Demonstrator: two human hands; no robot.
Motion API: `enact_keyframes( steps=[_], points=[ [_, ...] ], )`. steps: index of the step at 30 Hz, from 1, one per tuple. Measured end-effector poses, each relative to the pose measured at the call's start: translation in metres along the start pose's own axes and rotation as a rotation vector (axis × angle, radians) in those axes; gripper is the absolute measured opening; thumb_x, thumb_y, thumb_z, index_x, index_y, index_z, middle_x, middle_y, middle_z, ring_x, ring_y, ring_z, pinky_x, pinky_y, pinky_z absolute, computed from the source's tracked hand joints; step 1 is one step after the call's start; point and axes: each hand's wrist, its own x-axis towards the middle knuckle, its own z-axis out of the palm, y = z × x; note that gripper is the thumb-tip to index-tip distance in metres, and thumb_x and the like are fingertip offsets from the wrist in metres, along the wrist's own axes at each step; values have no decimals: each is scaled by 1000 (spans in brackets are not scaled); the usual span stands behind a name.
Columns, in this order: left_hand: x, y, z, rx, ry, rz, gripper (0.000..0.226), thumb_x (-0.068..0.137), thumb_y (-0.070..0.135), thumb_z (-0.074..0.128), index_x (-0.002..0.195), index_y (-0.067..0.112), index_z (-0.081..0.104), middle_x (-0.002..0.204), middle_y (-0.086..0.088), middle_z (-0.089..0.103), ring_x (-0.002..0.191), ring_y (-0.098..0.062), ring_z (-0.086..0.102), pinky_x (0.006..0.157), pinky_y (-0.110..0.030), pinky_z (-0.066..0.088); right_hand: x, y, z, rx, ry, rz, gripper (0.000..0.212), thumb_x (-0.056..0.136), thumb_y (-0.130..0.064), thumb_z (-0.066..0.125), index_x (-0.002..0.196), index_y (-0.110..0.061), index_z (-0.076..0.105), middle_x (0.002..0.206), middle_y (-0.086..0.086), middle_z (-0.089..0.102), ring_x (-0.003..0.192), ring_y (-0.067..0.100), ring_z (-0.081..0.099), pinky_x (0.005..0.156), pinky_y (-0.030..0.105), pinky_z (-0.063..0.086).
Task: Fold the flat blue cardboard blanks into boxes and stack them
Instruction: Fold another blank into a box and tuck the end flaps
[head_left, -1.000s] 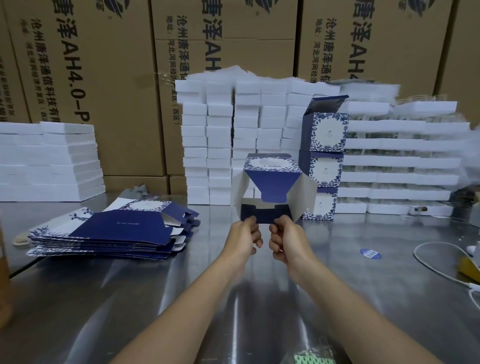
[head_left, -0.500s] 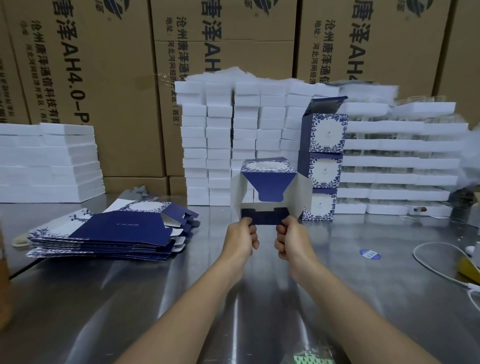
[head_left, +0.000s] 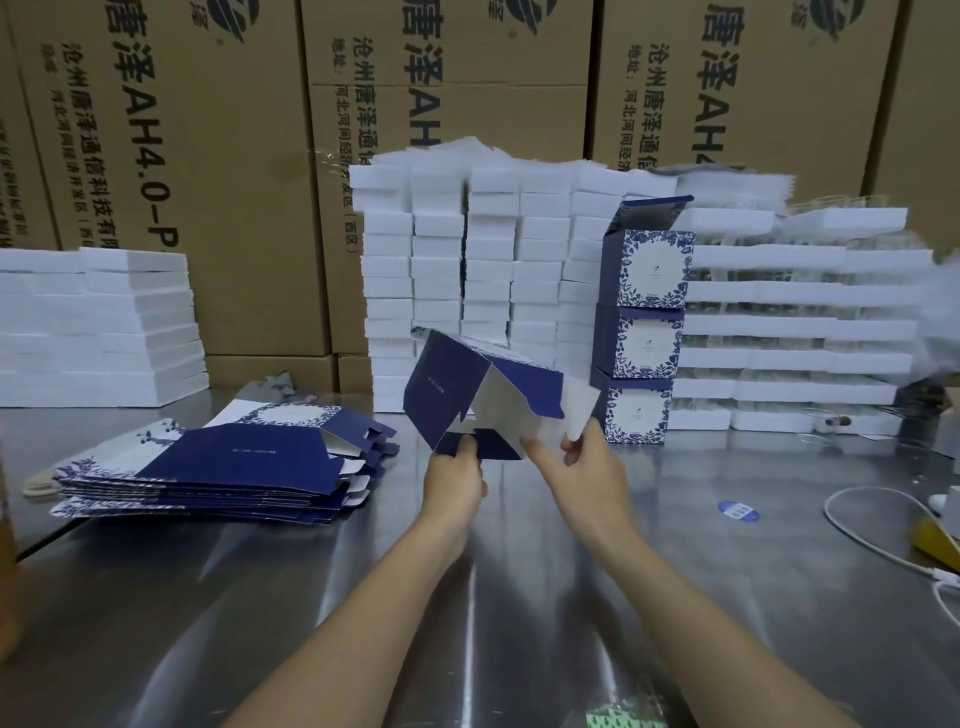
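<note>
A half-folded blue box (head_left: 447, 387) hangs tilted above the steel table at the centre, its white inside facing me and its flaps loose. My left hand (head_left: 454, 480) grips its lower blue flap. My right hand (head_left: 582, 467) pinches the white right flap between thumb and fingers, with the index finger stretched toward the box's bottom. A pile of flat blue blanks (head_left: 218, 467) lies on the table to the left. Three finished blue-and-white boxes (head_left: 644, 338) stand stacked behind on the right, the top one with its lid up.
White foam blocks (head_left: 467, 270) are piled behind the box, with more on the left (head_left: 98, 327) and right (head_left: 795, 322). Brown cartons (head_left: 208, 130) form the back wall. A white cable (head_left: 872, 525) and a blue sticker (head_left: 737, 511) lie on the steel table (head_left: 519, 623).
The box has been turned and tilted, its blue side swung to the left. My hands have moved apart, the right one shifting to the white right flap.
</note>
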Motion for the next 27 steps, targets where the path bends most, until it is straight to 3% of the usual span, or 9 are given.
enact_keyframes(
  steps=[3, 6, 9, 11, 14, 17, 20, 23, 27],
  points=[
    [6, -5, -4, 115, 43, 58, 27, 107, 28, 43, 85, 14, 50, 67, -1, 48, 60, -22, 46, 59, -29, 39, -3, -4, -3, -30, 71, -35, 59, 80, -88, 50, 76, -29, 50, 68, -11, 55, 69, 17, 53, 60, 39, 42],
    [6, -7, -5, 372, 85, 166, 31, 109, 40, 39, 93, 21, 58, 82, -2, 60, 78, -29, 56, 74, -37, 41, -4, -9, -7, -117, 98, 29, 87, 81, -95, 25, 72, -16, 59, 68, -7, 65, 71, 20, 61, 64, 38, 46],
    [3, -9, -6, 577, 151, 232, 40, 108, 50, 35, 80, 26, 50, 78, 9, 56, 73, -21, 54, 75, -37, 40, -1, -8, -12, -143, 134, 83, 95, 79, -97, 12, 69, -20, 66, 67, -2, 69, 73, 22, 65, 68, 37, 46],
    [1, -9, -6, 613, 161, 246, 40, 106, 50, 35, 77, 27, 47, 77, 11, 54, 72, -20, 53, 73, -37, 38, 2, -6, -13, -50, 105, 18, 80, 85, -91, 19, 69, -29, 66, 65, -6, 67, 72, 22, 64, 69, 38, 49],
    [-1, -7, -5, 679, 130, 320, 38, 105, 50, 34, 76, 28, 47, 76, 12, 54, 68, -11, 50, 59, -34, 33, 3, 0, -12, 109, -45, -122, 46, 98, -70, 37, 78, -43, 68, 78, -19, 69, 75, 7, 62, 76, 36, 52],
    [-2, -6, -5, 668, 96, 370, 40, 97, 56, 31, 76, 27, 50, 73, 8, 58, 67, -17, 54, 56, -32, 34, 7, 4, -10, 128, -60, -155, 23, 99, -52, 52, 88, -39, 67, 87, -10, 70, 80, 18, 64, 78, 37, 53],
    [-3, -2, -3, 586, 53, 351, 44, 92, 61, 33, 75, 25, 52, 69, 5, 61, 65, -23, 56, 56, -34, 36, 12, 4, -16, 188, 44, -28, 50, 83, -69, 59, 75, -19, 57, 69, 2, 59, 64, 19, 49, 62, 27, 42],
    [-3, 3, -2, 418, -32, 293, 31, 86, 53, 42, 71, 28, 54, 65, 8, 58, 62, -23, 50, 61, -35, 39, 17, 5, -25, 179, 4, 183, 61, 85, -70, 69, 62, -19, 44, 54, 2, 46, 52, 20, 43, 55, 31, 34],
    [-7, 8, -3, 343, -81, 324, 40, 83, 56, 48, 51, 31, 49, 46, 12, 42, 55, -21, 39, 63, -37, 35, 18, 9, -20, 378, -166, 202, 27, 107, -25, 53, 81, -18, 54, 62, -1, 38, 49, 11, 33, 49, 25, 25]
  ],
)
